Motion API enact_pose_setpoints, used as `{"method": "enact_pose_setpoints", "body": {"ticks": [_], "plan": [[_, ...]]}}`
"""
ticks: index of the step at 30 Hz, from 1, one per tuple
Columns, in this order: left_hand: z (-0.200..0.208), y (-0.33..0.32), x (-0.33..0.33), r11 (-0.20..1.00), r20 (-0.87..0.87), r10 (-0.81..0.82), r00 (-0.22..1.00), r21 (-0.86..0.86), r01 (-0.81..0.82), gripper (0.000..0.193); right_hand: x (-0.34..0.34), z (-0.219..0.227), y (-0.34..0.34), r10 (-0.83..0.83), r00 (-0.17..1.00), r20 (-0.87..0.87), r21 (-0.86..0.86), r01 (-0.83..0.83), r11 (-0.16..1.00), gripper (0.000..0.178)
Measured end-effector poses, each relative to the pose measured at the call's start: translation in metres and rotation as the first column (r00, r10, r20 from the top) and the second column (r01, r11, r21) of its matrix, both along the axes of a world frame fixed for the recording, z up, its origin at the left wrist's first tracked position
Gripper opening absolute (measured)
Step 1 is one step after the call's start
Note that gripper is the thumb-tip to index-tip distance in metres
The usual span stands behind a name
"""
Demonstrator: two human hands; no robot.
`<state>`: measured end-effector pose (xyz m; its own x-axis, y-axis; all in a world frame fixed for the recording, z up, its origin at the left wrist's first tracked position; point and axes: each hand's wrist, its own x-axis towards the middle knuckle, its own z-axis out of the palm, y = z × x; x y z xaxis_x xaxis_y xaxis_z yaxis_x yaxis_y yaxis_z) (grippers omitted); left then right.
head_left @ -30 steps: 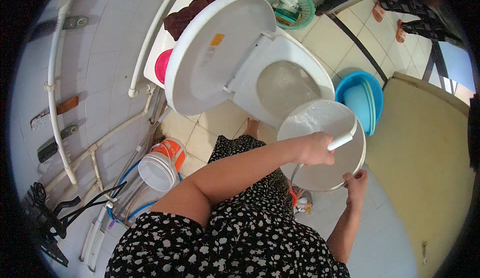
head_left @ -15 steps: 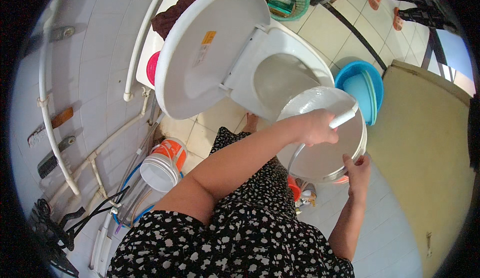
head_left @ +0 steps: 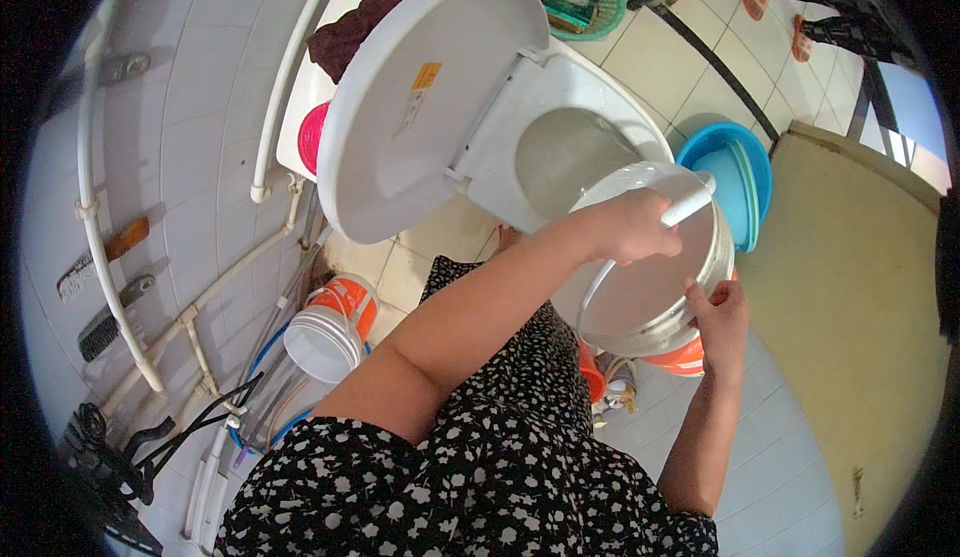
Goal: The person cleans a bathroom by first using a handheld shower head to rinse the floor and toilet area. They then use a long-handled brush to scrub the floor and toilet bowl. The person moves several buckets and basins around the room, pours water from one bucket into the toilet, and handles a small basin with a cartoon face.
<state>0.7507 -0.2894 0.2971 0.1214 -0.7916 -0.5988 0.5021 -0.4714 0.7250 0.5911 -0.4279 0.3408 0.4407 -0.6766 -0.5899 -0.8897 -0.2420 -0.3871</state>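
Note:
A large white bucket with an orange side is held tilted at the near right edge of the toilet bowl. My left hand is closed round the white grip of its wire handle. At the bucket's near right rim, my right hand pinches the edge between thumb and fingers. Pale grey shows inside the bucket; whether it is liquid I cannot tell. Behind the bowl and to its left, the white toilet lid stands raised.
A blue basin lies right of the toilet, beside a tan door. At left stand a smaller white-and-orange bucket and pipes along the tiled wall. A green basket sits at the back. Another person's legs show at upper right.
The bucket has tipped and shifted slightly, so more of its orange side shows below the rim. Both hands keep their hold. The whole view has shifted a little.

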Motion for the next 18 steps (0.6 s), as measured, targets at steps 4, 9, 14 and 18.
{"method": "enact_pose_setpoints", "body": {"ticks": [4,9,14,18], "plan": [[-0.005,-0.001,-0.004,1.000,-0.014,0.016,1.000,0.001,-0.016,0.022,0.008,-0.002,0.000,0.116,0.993,-0.030,-0.052,-0.117,0.992,0.036],[0.004,-0.017,-0.025,0.997,-0.030,0.023,0.999,-0.070,-0.026,0.019,-0.017,0.003,-0.019,-0.002,1.000,-0.018,0.027,0.002,1.000,0.031],[0.026,-0.037,-0.046,0.993,-0.034,-0.004,0.999,-0.121,0.000,0.016,-0.059,0.003,-0.046,-0.153,0.986,0.060,0.104,0.147,0.984,0.028],[0.031,-0.053,-0.065,0.985,0.055,-0.047,0.997,-0.165,0.056,0.018,-0.093,0.007,-0.062,-0.276,0.960,0.046,0.177,0.265,0.948,0.026]]}}
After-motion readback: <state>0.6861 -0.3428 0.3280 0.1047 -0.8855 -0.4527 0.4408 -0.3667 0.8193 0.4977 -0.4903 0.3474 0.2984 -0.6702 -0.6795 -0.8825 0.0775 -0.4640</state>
